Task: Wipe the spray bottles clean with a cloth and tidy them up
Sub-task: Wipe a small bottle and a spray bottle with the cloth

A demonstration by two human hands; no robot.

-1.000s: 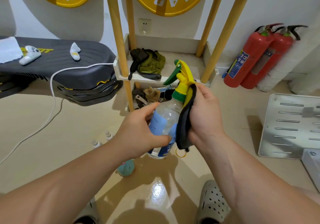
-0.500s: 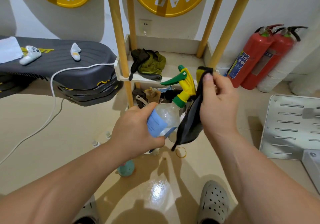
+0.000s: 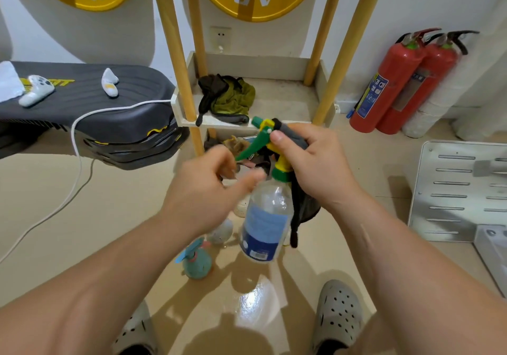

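A clear spray bottle (image 3: 266, 225) with a blue label and a green and yellow trigger head hangs upright in front of me. My right hand (image 3: 315, 168) grips its head through a dark cloth (image 3: 304, 206), whose loose end dangles beside the bottle. Blurred and just left of the trigger, my left hand (image 3: 203, 190) is off the bottle, its fingers loosely curled and holding nothing. On the floor below stand a small teal spray bottle (image 3: 197, 261) and a round white bottle (image 3: 222, 231).
A low shelf unit (image 3: 277, 99) with wooden posts stands ahead, with green and dark rags (image 3: 227, 97) on it. Two red fire extinguishers (image 3: 384, 86) stand at right, a metal panel (image 3: 461, 190) lies at right, and a grey bench (image 3: 82, 102) with a white cable is at left.
My left hand let go of the bottle's body. My right hand moved the cloth onto the spray head and now carries the bottle, which has swung from tilted to upright.
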